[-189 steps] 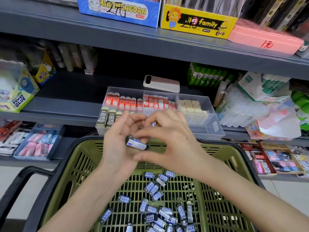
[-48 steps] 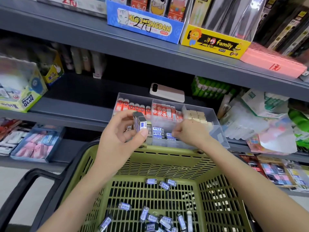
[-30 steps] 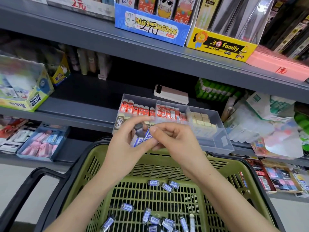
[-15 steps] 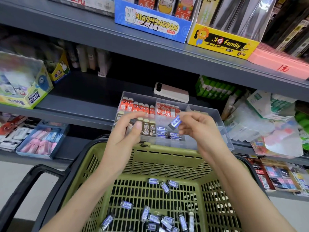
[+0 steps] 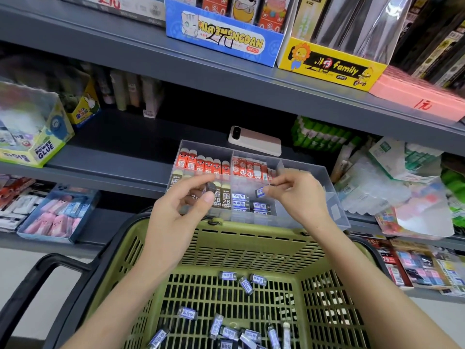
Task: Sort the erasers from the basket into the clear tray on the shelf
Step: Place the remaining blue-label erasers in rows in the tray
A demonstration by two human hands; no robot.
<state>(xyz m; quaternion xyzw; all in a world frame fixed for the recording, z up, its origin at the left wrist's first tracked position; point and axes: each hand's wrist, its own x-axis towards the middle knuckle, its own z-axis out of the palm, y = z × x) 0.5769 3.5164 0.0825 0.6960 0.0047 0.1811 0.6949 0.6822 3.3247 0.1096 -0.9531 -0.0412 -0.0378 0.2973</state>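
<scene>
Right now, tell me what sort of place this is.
Probably a stationery shop: grey shelves stocked with goods, a blue display box bearing a handwritten price, and a green shopping basket.

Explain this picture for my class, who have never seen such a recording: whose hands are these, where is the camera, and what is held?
No machine here: a person works bare-handed, and the one camera sits on their head, looking forward and down. The left hand pinches a dark eraser; the right hand pinches a blue-labelled eraser above the clear tray on the grey shelf. The tray's compartments hold rows of erasers. Nearest the camera is a green basket with loose erasers on its bottom.
</scene>
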